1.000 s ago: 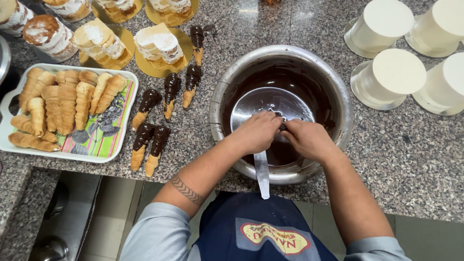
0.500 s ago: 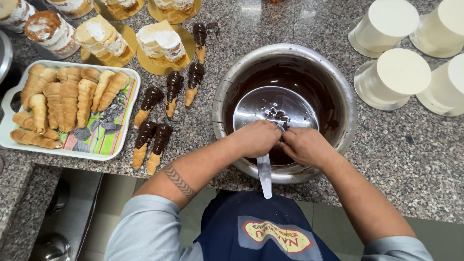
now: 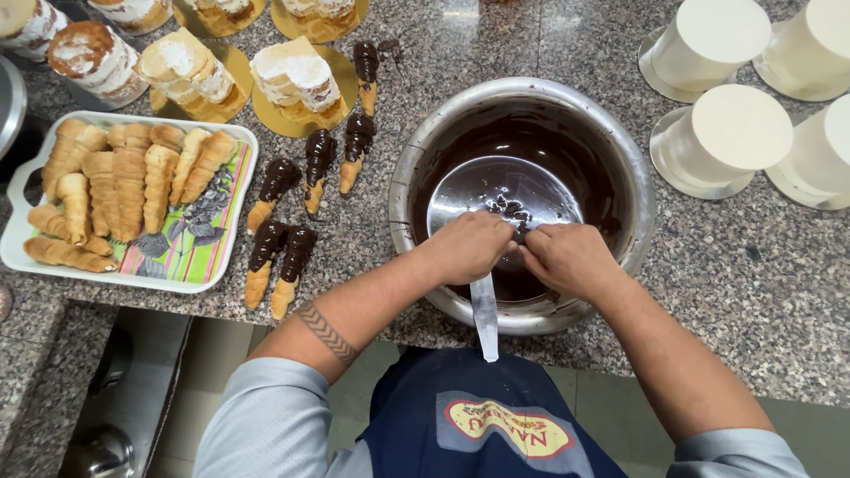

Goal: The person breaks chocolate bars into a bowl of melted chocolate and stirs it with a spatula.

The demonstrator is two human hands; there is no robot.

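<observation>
Centre of frame: left hand (image 3: 467,248) and right hand (image 3: 567,258) meeting over steel bowl (image 3: 620,159) of melted chocolate (image 3: 460,142), fingers closed narrowly on a small item, hidden between them. Metal spatula (image 3: 484,314) jutting toward lower centre. Left of bowl: dipped cones (image 3: 305,190) on granite counter (image 3: 753,265); far left: plain cones on tray (image 3: 18,257). Best done low over bowl, letting excess drip before transfer.

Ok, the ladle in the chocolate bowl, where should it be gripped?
Grip the ladle by its flat handle, which sticks out over the near rim of the bowl. Come from the near side, from above; that stretch looks bare, while the cup sits in the chocolate.
</observation>
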